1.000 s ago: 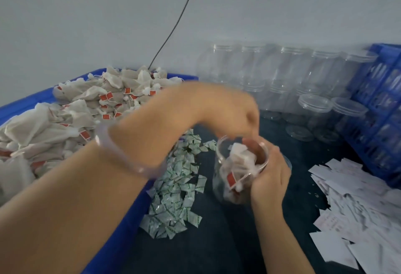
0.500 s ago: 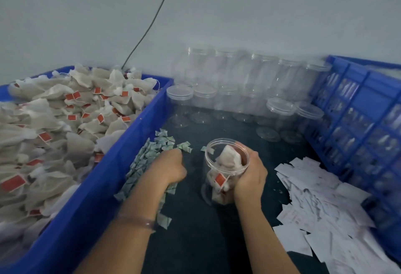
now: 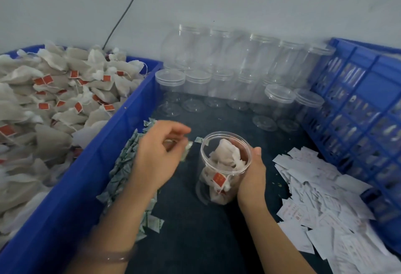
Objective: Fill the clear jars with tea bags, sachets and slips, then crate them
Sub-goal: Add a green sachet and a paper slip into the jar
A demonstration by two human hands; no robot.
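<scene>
The right hand [image 3: 252,172] was wrapped round the far right side of the open jar [image 3: 223,169], its fingers clamped on the clear wall with the thumb up near the rim, evidently to keep the jar upright and steady while it was being loaded. The jar stood on the dark table [image 3: 195,230], lidless, with several tea bags [image 3: 225,156] already inside, one red tag pressed against the wall just left of those fingers.

The left hand [image 3: 158,154] hovered just left of the jar's mouth, its fingers drawn together on a small green-printed sachet [image 3: 187,151]; the pinch was blurred, so how firmly it was held could not be told. Beneath and behind those fingers lay the loose heap of sachets [image 3: 123,171], strewn against the side of the blue bin [image 3: 91,176], close enough that the picking hand needed only a short reach. Further left of them, the bin was heaped with more tea bags.

To the right of the right-hand fingers spread the paper slips [image 3: 314,191], untouched as far as could be seen, and beyond them stood the blue crate [image 3: 358,104]. Past both sets of fingers, capped empty jars [image 3: 217,74] were ranked along the wall.

By my reckoning the sachet was the step in hand, with slip, lid and crating yet to come
</scene>
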